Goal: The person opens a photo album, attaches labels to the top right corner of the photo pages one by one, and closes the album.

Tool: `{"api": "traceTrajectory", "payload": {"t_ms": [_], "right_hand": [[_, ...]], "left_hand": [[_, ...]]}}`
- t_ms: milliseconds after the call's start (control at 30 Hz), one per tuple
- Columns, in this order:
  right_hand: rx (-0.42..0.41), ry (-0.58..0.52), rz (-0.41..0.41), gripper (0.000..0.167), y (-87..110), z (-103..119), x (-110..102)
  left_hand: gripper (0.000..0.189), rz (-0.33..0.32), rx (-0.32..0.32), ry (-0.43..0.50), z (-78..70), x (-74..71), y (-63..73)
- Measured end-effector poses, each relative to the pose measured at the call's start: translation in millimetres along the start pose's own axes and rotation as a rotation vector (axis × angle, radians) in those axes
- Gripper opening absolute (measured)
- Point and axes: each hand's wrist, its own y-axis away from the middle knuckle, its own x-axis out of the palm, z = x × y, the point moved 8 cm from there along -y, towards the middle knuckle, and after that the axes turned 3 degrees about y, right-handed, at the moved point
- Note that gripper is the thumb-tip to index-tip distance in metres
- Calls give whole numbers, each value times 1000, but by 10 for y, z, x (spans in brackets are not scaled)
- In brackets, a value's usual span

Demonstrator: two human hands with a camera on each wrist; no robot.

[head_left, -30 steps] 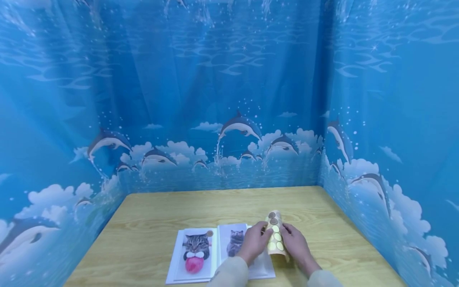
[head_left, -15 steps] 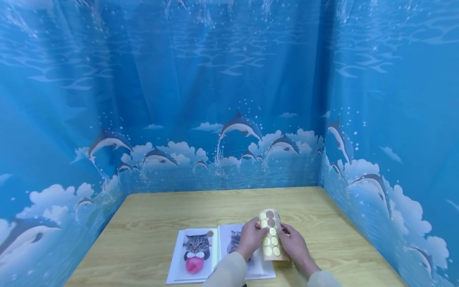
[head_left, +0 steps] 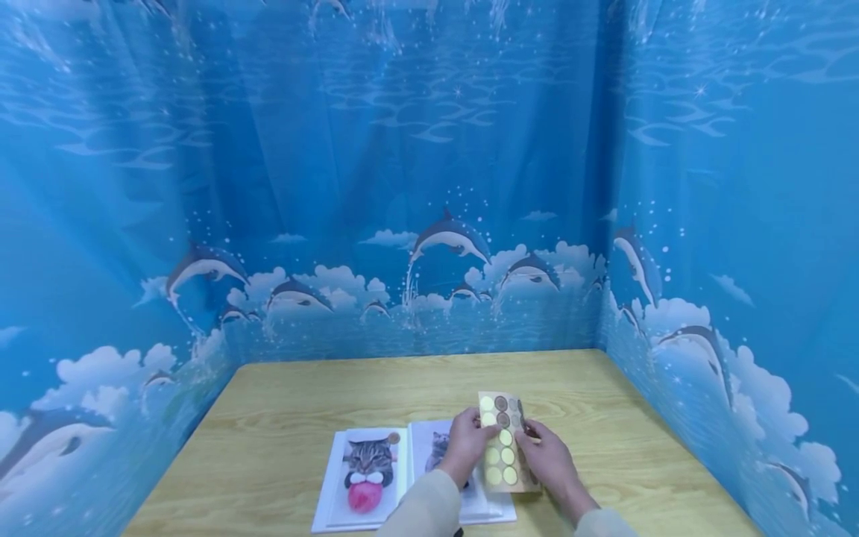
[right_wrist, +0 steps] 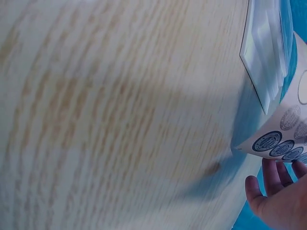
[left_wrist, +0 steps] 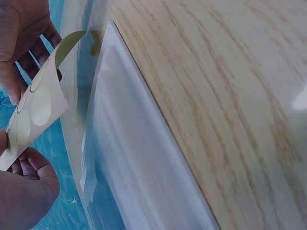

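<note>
A curved sheet of round stickers (head_left: 498, 456) stands tilted between my two hands in the head view, with gold circles and several darker printed ones. My left hand (head_left: 467, 446) grips its left side, thumb on the front. At the right side, my right hand (head_left: 552, 461) holds the sheet by its edge. The left wrist view shows gold circles on the sheet (left_wrist: 41, 105), between the left hand (left_wrist: 29, 194) and the right hand (left_wrist: 24, 43). In the right wrist view, dark round prints show on the sheet (right_wrist: 283, 129), above the fingers of the right hand (right_wrist: 283, 199).
An open photo album (head_left: 325, 507) lies below and left of the sheet, with cat photos on both pages; my left arm covers part of it. One brown round sticker (head_left: 394, 438) is on the left page. Blue dolphin curtains (head_left: 376, 186) surround the wooden table (head_left: 302, 395).
The sheet has turned and shifted left, so its front faces me more squarely and more circles show. Both hands keep hold of it, the left a little further left. The album stays put.
</note>
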Motion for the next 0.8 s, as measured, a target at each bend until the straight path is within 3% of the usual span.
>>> {"api": "traceTrajectory", "payload": {"t_ms": [167, 367, 600, 800], "right_hand": [[-20, 10, -12, 62, 24, 15, -34], [-126, 118, -82, 55, 24, 83, -93], [-283, 182, -142, 40, 64, 252, -73], [-340, 235, -168, 37, 122, 350, -24]], "left_hand": [[11, 3, -21, -14, 32, -16, 18], [7, 21, -17, -26, 44, -33, 33], [12, 44, -8, -34, 42, -47, 70], [18, 72, -4, -26, 29, -40, 104]]}}
